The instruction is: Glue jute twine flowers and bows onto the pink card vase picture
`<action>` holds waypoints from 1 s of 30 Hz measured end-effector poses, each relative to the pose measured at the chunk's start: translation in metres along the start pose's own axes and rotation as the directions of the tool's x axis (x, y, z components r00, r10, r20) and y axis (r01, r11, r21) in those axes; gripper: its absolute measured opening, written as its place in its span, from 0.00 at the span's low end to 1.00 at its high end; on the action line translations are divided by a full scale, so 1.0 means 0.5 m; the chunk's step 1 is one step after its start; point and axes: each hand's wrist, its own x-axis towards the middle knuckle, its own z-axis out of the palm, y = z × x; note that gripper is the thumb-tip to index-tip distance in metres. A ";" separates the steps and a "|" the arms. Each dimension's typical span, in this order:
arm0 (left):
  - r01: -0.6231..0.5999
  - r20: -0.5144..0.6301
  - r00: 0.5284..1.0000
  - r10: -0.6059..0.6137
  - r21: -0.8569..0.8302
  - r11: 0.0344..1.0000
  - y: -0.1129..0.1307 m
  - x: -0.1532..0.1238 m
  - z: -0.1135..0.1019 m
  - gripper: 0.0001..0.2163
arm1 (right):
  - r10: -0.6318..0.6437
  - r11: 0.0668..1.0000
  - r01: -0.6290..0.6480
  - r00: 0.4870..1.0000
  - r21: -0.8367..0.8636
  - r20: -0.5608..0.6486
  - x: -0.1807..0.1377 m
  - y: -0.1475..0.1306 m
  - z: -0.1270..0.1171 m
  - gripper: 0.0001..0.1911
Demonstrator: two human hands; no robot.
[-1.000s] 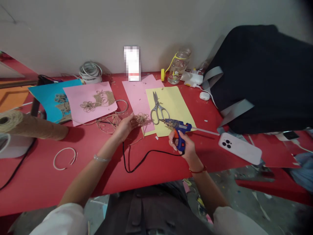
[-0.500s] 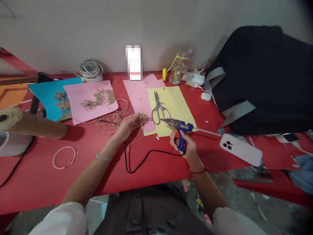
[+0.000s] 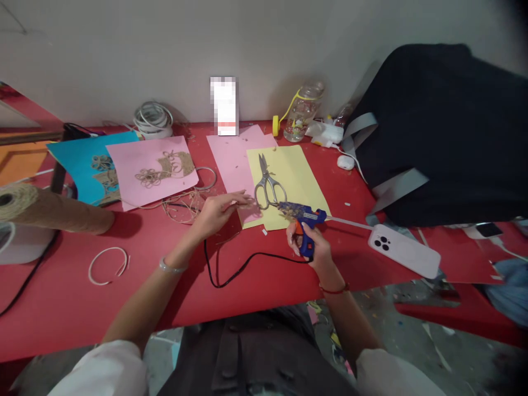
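Note:
My right hand (image 3: 315,245) grips a blue hot glue gun (image 3: 307,213) by its handle, with a finger at the orange trigger. Its nozzle points left, over the handles of the metal scissors (image 3: 269,184). A glue stick (image 3: 350,222) sticks out of its back. My left hand (image 3: 216,212) pinches a small bunch of looped twine (image 3: 248,203), now partly hidden by the fingers. The twine is near the nozzle but apart from it. Under the scissors lie yellow paper (image 3: 303,170) and pink paper (image 3: 231,159).
Twine shapes lie on another pink sheet (image 3: 124,170) and a blue sheet (image 3: 78,165) at left, near a twine roll (image 3: 78,212). A black cord (image 3: 247,261) loops across the front. A phone (image 3: 404,250), bottle (image 3: 303,113) and dark bag (image 3: 437,137) stand or lie rightward.
My left hand has turned over, so the twine loops that lay in view on its fingers now show edge-on. The glue gun has hardly moved.

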 end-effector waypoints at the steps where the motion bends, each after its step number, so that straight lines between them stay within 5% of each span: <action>1: -0.013 0.050 0.999 0.012 0.024 1.000 -0.010 -0.003 0.000 0.10 | 0.002 1.000 -0.002 1.000 -0.026 -0.007 -0.004 0.001 -0.001 0.19; 7: -0.012 0.224 0.974 -0.025 0.165 0.986 -0.060 -0.038 -0.004 0.16 | 0.081 0.970 -0.073 0.996 -0.232 0.027 -0.023 0.011 -0.002 0.19; 12: -0.030 0.205 0.979 -0.010 0.193 0.981 -0.046 -0.056 -0.019 0.20 | 0.124 0.935 -0.100 0.991 -0.341 0.051 -0.009 0.021 0.009 0.23; 17: -0.115 0.143 0.987 0.077 0.281 0.953 -0.029 -0.054 -0.016 0.13 | 0.124 0.912 -0.097 0.991 -0.399 0.042 0.012 0.013 0.025 0.23; 22: -0.167 0.168 0.981 0.098 0.472 0.866 -0.050 -0.054 -0.005 0.20 | 0.146 0.900 -0.111 0.988 -0.422 0.051 0.023 0.005 0.039 0.22; 30: -0.209 0.213 0.970 0.116 0.495 0.843 -0.074 -0.060 0.001 0.21 | 0.209 0.838 -0.174 0.978 -0.517 0.011 0.022 0.001 0.055 0.20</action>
